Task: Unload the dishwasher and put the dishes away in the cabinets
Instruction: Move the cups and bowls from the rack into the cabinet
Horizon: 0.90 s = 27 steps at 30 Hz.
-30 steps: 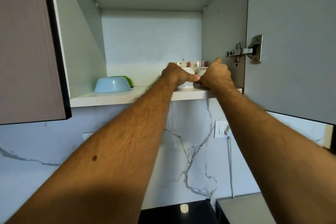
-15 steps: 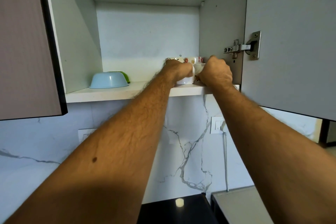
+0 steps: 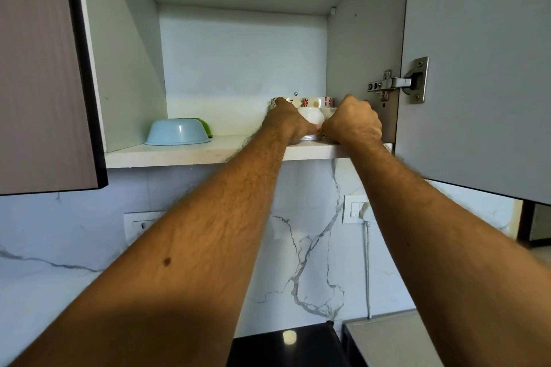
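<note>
Both hands (image 3: 351,122) grip white cups (image 3: 311,118) near shelf edge (image 3: 193,156)

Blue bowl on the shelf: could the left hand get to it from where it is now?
Probably yes. The blue bowl sits upside down at the shelf's left, with bare shelf between it and the left hand, which is busy at a white cup.

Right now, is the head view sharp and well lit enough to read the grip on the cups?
Head view: shelf sharp, evenly lit; wide-angle bends the cabinet edges; both forearms darken toward the bottom; left hand and right hand hide their fingers round the white cups.
</note>
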Each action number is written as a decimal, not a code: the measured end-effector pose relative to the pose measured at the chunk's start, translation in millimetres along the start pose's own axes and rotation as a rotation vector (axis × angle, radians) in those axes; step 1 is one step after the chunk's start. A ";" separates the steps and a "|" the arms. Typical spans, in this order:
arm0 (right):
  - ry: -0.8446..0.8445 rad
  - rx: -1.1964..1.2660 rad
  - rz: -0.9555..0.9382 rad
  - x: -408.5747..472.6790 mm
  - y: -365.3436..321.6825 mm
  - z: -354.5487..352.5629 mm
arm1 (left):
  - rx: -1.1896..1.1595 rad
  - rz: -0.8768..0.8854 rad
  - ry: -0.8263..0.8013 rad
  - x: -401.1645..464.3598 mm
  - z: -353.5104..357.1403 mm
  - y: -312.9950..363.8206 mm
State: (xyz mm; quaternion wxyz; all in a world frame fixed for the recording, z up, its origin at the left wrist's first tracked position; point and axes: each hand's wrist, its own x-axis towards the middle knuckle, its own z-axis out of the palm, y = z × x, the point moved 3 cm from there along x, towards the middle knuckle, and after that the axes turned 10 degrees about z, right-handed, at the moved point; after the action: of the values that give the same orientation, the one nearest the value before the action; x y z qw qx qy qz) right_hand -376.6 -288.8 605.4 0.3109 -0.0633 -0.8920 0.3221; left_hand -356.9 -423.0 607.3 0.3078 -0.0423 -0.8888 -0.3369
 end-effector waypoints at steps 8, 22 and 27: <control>0.015 -0.039 -0.009 0.5 -1.2 -0.6 | 0.188 0.019 0.068 -4.6 6.4 7.5; 0.009 -0.088 -0.031 1.6 -1.2 0.0 | 0.269 -0.011 -0.005 -16.3 -0.6 17.4; 0.037 -0.139 -0.052 -3.0 -4.7 -1.0 | 0.076 -0.063 0.026 -21.0 -6.4 18.5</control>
State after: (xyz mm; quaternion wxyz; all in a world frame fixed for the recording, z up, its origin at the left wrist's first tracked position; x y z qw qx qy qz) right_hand -373.1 -292.9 607.3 0.3304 -0.0673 -0.9077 0.2498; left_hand -331.4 -410.0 609.6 0.3100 0.0018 -0.8978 -0.3128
